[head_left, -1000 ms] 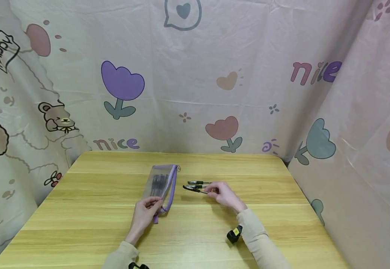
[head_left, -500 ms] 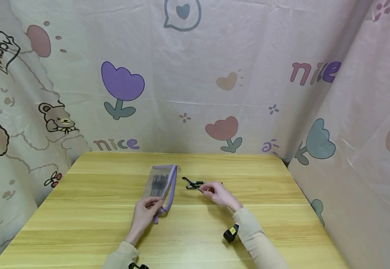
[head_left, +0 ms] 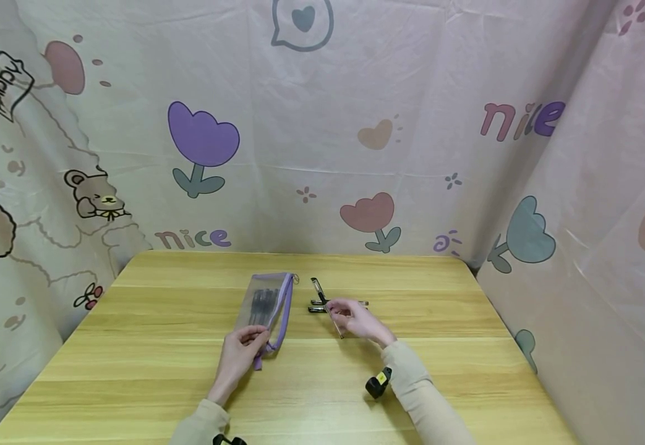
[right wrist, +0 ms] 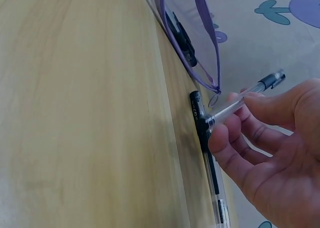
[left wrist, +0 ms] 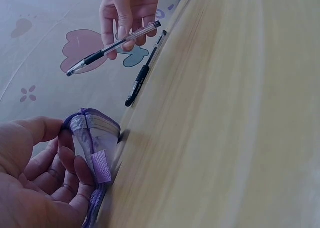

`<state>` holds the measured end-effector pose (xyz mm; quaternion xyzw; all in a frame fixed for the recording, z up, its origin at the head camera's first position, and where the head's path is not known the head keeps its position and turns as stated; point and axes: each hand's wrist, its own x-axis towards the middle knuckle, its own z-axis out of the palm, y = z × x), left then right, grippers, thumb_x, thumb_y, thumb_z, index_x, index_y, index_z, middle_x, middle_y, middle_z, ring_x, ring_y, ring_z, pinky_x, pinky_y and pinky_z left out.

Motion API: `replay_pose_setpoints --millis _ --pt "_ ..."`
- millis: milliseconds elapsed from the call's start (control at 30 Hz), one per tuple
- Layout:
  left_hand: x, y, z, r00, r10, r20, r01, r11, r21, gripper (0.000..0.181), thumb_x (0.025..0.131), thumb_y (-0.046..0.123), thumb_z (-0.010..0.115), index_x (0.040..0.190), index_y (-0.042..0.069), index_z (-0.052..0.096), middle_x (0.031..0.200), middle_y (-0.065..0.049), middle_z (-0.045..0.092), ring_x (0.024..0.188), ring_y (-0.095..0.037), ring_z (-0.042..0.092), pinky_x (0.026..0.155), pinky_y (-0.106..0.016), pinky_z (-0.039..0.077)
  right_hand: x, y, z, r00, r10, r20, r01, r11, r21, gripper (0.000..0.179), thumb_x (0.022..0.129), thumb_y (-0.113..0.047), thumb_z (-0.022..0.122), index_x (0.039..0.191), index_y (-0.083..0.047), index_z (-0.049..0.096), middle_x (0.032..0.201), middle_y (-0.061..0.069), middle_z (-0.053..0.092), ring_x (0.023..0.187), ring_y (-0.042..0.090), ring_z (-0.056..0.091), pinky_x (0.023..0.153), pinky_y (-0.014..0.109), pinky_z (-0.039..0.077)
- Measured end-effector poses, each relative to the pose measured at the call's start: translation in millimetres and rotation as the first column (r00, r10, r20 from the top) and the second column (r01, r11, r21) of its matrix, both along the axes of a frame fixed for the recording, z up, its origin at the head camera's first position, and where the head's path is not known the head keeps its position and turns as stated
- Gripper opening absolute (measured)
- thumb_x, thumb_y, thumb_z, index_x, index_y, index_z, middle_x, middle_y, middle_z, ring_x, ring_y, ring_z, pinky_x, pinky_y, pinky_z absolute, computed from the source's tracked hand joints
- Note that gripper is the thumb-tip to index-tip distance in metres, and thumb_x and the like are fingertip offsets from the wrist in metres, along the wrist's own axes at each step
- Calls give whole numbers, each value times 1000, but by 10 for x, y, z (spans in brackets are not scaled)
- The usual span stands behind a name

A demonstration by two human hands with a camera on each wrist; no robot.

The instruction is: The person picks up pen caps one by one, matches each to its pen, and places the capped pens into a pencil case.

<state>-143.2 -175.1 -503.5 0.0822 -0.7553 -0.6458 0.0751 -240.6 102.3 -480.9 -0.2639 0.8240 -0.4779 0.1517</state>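
A see-through pencil pouch (head_left: 248, 309) with purple zip edging lies on the table, its zip side gaping toward the right. Several dark pens (head_left: 264, 304) show inside. My left hand (head_left: 237, 353) pinches the pouch's near end between thumb and fingers; the left wrist view shows its purple tab (left wrist: 101, 166). Right of the pouch, my right hand (head_left: 360, 320) holds a clear gel pen (left wrist: 92, 58) with a black cap and grip, raised and tilted above the table. Beneath it lie two similar black pens (head_left: 316, 309), side by side and partly hidden by the fingers.
The wooden table (head_left: 133, 371) ends at a patterned cloth (head_left: 300, 154) behind, with more cloth on both sides. Small black devices sit at the wrists, one (head_left: 378, 383) by the right sleeve. A ring (head_left: 296, 279) hangs at the pouch's far corner.
My right hand has lifted one pen off the group and turned it from lying crosswise to pointing away, shifting slightly left. The left hand and pouch have stayed put.
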Motion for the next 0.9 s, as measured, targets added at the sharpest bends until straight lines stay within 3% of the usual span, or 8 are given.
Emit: replay_pose_setpoints --millis 133,267,400,600,900 --pt "-8 1 -3 1000 -3 -1 3 1000 9 20 93 8 71 106 -7 71 82 -11 72 62 -7 62 57 -21 53 -8 -11 -3 999 -5 53 8 999 -47 38 100 -4 54 136 5 53 122 30 61 103 33 65 81 27 58" --pt "-9 2 -1 1000 -2 -3 2 1000 9 20 93 9 71 105 -7 72 81 -10 72 62 -7 61 57 -21 53 -23 -23 -16 993 8 117 3 995 -100 39 99 -1 53 138 6 50 120 32 60 89 22 65 80 26 57" --pt "-8 3 3 1000 0 -1 0 1000 6 20 93 10 72 105 -6 72 81 -10 72 62 -6 61 57 -21 52 -34 -51 -21 978 43 206 -5 984 -180 41 99 1 51 139 10 45 119 36 55 77 15 63 74 27 58" --pt "-9 8 3 1000 7 -4 -7 1000 9 20 92 9 72 105 -6 72 81 -7 72 63 -5 61 58 -21 53 -45 -135 -27 956 47 291 28 968 -249 44 98 2 53 139 12 42 120 38 54 75 16 65 75 29 60" --pt "2 19 -1 1000 18 -21 -19 1000 -13 20 92 9 72 104 -7 72 82 -8 73 64 -4 61 59 -19 52 -79 -269 -81 925 6 380 106 956 -275 44 95 4 59 136 13 45 109 21 63 74 19 68 75 36 63"
